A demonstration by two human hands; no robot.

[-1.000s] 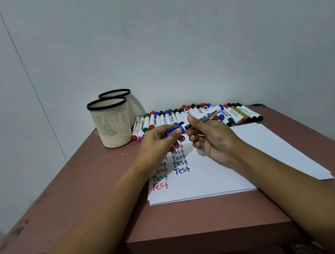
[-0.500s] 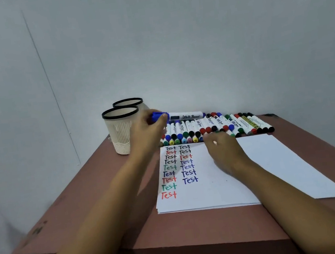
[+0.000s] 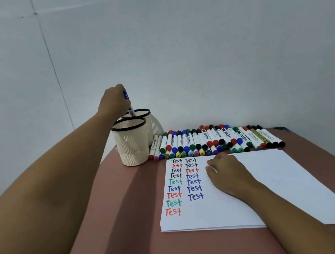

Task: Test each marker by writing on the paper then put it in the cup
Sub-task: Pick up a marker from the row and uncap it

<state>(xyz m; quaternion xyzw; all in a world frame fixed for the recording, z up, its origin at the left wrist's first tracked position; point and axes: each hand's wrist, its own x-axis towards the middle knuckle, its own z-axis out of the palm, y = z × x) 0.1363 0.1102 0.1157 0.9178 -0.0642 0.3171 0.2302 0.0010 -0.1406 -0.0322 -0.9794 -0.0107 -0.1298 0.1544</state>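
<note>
Left hand (image 3: 115, 101), from my remote seat, grips the blue marker (image 3: 131, 110) nearly upright, its lower end inside the rear cup (image 3: 152, 123). Right hand (image 3: 227, 172) rests on the paper (image 3: 278, 175), fingers loosely curled, holding nothing.

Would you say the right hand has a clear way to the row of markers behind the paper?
Probably yes: the right hand rests on the paper just short of the row of markers, nothing lies between, and the left hand holds a blue marker at the rear cup.
</note>
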